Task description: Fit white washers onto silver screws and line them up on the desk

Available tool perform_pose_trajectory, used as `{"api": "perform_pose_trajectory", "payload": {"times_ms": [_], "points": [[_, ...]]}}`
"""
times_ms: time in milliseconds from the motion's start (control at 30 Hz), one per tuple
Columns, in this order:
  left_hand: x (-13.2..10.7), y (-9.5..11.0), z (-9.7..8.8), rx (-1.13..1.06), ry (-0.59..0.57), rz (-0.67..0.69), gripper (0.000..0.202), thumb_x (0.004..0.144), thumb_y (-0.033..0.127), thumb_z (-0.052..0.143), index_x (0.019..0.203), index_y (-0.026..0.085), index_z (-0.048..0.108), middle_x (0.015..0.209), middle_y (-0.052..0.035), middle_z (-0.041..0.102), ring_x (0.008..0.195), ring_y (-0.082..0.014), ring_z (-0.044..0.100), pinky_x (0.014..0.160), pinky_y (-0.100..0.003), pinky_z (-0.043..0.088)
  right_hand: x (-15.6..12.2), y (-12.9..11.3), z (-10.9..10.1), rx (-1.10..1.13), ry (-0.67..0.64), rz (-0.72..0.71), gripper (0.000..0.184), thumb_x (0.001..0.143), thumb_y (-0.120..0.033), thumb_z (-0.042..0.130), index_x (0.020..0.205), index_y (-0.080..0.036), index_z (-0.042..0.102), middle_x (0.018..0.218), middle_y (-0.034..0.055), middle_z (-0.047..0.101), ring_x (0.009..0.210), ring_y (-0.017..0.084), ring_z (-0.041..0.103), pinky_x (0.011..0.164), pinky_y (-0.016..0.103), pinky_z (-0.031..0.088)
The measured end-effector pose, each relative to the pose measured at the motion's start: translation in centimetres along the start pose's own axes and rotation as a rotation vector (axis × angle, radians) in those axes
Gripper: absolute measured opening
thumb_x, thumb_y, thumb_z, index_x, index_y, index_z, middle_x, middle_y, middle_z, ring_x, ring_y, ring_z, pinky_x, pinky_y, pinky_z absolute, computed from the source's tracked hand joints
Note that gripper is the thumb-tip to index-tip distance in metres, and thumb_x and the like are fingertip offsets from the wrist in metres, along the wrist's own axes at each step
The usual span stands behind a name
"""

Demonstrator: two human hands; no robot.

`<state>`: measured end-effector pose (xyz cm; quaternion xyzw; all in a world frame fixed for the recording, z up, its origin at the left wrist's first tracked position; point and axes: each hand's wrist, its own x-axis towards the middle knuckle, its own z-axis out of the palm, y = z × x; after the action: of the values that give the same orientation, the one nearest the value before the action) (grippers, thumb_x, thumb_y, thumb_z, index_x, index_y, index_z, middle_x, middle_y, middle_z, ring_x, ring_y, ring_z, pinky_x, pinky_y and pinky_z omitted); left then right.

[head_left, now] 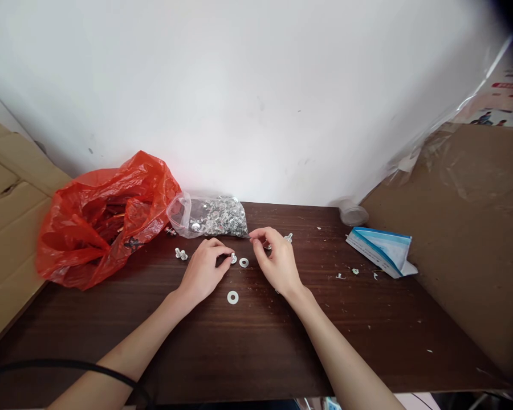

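Observation:
My left hand (206,266) is closed, with thumb and index finger pinching a small silver screw (233,258) that stands upright, its round base low on the table. Just right of it lies a flat washer (244,262), and a second, larger-looking washer (233,297) lies nearer to me. My right hand (279,261) has its thumb and index finger brought together by the near corner of a clear bag of small metal parts (224,216). Whatever is between those fingertips is too small to make out. Another metal screw (288,238) shows partly behind the right hand.
Two silver screws (180,254) stand left of my left hand. A red plastic bag (106,222) fills the back left. At the right are a blue-and-white packet (382,250), a clear round container (353,213) and scraps (355,271). Cardboard walls (461,228) flank the brown table (222,353).

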<state>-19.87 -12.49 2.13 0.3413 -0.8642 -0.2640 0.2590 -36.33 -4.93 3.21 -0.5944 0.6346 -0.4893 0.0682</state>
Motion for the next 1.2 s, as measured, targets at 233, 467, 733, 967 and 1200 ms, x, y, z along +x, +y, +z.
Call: {"api": "perform_pose_trajectory", "payload": {"times_ms": [233, 467, 733, 967, 1200], "points": [[0.0, -0.1, 0.0, 0.053, -0.026, 0.023, 0.02, 0.085, 0.021, 0.054, 0.094, 0.018, 0.071, 0.095, -0.0063, 0.062, 0.091, -0.0208, 0.055, 0.082, -0.035, 0.046, -0.5, -0.4, 1.0, -0.114, -0.261, -0.187, 0.019, 0.09, -0.023, 0.049, 0.103, -0.02, 0.062, 0.087, 0.0053, 0.063, 0.084, 0.019, 0.054, 0.08, 0.033, 0.042], [0.0, 0.1, 0.0, 0.075, -0.038, 0.012, 0.018, 0.082, 0.018, 0.057, 0.095, 0.018, 0.069, 0.1, -0.0058, 0.059, 0.095, -0.0207, 0.055, 0.082, -0.036, 0.046, -0.7, 0.0, 1.4, -0.125, -0.246, -0.159, 0.012, 0.089, -0.018, 0.051, 0.091, -0.018, 0.063, 0.088, 0.0042, 0.062, 0.081, 0.016, 0.055, 0.073, 0.029, 0.045], [0.0, 0.0, 0.1, 0.019, -0.043, -0.04, 0.029, 0.08, 0.018, 0.058, 0.108, 0.017, 0.064, 0.105, -0.0059, 0.057, 0.096, -0.0207, 0.055, 0.084, -0.036, 0.048, -0.6, 0.2, 1.4, -0.105, -0.209, -0.102, 0.009, 0.086, -0.016, 0.053, 0.087, -0.018, 0.062, 0.086, 0.0039, 0.062, 0.082, 0.017, 0.056, 0.075, 0.029, 0.047], [-0.1, 0.3, -0.1, 0.013, -0.048, -0.062, 0.036, 0.08, 0.015, 0.058, 0.115, 0.019, 0.06, 0.104, -0.0053, 0.057, 0.096, -0.0207, 0.055, 0.085, -0.037, 0.047, -0.5, 0.5, 1.5, -0.144, -0.162, -0.076, 0.012, 0.084, -0.012, 0.05, 0.086, -0.018, 0.061, 0.087, 0.0043, 0.061, 0.08, 0.017, 0.057, 0.071, 0.027, 0.047], [-0.1, 0.5, -0.2, 0.032, -0.037, -0.064, 0.044, 0.079, 0.014, 0.058, 0.123, 0.019, 0.053, 0.103, -0.0052, 0.056, 0.095, -0.0205, 0.054, 0.085, -0.038, 0.046, -0.2, 0.9, 0.7, -0.225, 0.019, -0.073, 0.023, 0.084, -0.007, 0.041, 0.087, -0.017, 0.062, 0.096, 0.0062, 0.061, 0.084, 0.016, 0.057, 0.069, 0.026, 0.045]]}}
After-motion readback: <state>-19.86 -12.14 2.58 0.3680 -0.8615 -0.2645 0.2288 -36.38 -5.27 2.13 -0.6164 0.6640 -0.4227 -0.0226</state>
